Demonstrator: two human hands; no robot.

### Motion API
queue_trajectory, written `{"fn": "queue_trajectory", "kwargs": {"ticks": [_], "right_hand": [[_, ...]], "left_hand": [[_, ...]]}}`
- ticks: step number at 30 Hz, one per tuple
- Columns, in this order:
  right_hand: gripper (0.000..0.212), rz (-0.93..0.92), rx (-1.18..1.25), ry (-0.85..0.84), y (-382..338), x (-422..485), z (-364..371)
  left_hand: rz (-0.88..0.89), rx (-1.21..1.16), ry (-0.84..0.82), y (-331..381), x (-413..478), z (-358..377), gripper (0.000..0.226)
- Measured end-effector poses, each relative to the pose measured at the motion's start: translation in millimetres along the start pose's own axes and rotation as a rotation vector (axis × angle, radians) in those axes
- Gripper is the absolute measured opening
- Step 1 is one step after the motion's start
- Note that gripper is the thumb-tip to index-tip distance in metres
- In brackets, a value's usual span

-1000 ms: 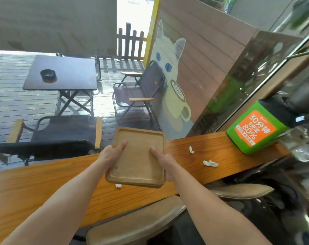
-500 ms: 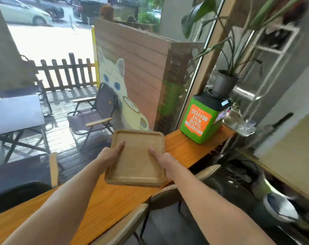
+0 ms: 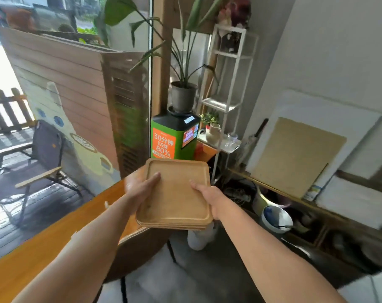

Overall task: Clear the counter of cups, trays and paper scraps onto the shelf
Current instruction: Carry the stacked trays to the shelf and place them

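Between two hands (image 3: pixel 142 189) (image 3: pixel 209 200), three stacked trays (image 3: pixel 177 193)

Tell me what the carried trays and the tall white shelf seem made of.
Trays: probably wood or bamboo, matte tan, with faint grain and layered stacked edges. Shelf: seemingly white-painted metal, judging by its thin square posts; the tier panels could be glass or board.

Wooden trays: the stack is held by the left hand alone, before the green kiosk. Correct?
No: the head view shows both hands holding the stack of wooden trays, left hand on its left edge, right hand on its right, before the green kiosk.
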State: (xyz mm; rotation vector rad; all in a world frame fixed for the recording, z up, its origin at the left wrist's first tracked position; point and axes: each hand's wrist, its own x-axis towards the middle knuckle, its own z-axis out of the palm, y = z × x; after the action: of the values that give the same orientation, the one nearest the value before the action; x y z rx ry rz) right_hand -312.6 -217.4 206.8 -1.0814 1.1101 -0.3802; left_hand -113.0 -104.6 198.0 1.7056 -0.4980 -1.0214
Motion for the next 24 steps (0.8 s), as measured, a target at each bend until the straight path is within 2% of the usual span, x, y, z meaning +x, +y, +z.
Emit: {"fn": "queue_trajectory", "kwargs": {"ticks": [4,8,13,17,24], "right_hand": [[0.055,0.047,0.030,0.119,7,-9,-72],[0.053,0.074,0.081,0.247,14,-22,-146],[0.063,0.128,0.126,0.373,20,-33,-217],[0.069,0.145,0.191,0.423,24,-31,-251],[0.049,0.235,0.270,0.481,23,-2,-300]], "left_hand": [[-0.090,0.052,-0.118,9,9,75,0.078],[-0.104,0.142,-0.203,22,16,158,0.084],[-0.114,0.187,-0.323,24,17,238,0.075],[-0.130,0.227,-0.383,29,30,280,0.079],[-0.180,0.313,-0.484,33,77,349,0.083]]}}
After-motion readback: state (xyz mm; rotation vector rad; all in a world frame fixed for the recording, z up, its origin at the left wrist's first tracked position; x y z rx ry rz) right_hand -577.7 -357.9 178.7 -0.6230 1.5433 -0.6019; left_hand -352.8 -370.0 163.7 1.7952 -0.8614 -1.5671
